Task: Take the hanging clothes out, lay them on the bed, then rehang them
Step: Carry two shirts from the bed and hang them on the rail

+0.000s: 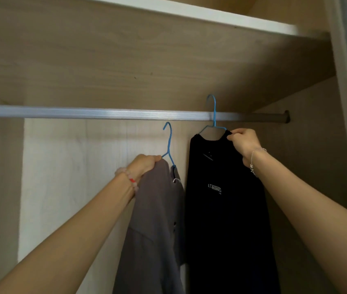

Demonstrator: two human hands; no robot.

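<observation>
Handling two hangers at the wardrobe rail

Seen from the head camera: left hand point(143, 166) curled tight round the shoulder of the grey garment point(153, 219) on its blue hanger point(169, 143), hook free and just below the rail point(83, 112). Right hand point(245, 143) pinching the shoulder of the black shirt point(225, 209) between thumb and fingertips, second hanger point(213, 111) hooked up over the rail, or nearly; hard to tell which. Probably either unhooking or rehanging; cannot say from this alone. Next, likely: lifting each hook clear of, or onto, the rail without letting fabric slip off the wire.
</observation>
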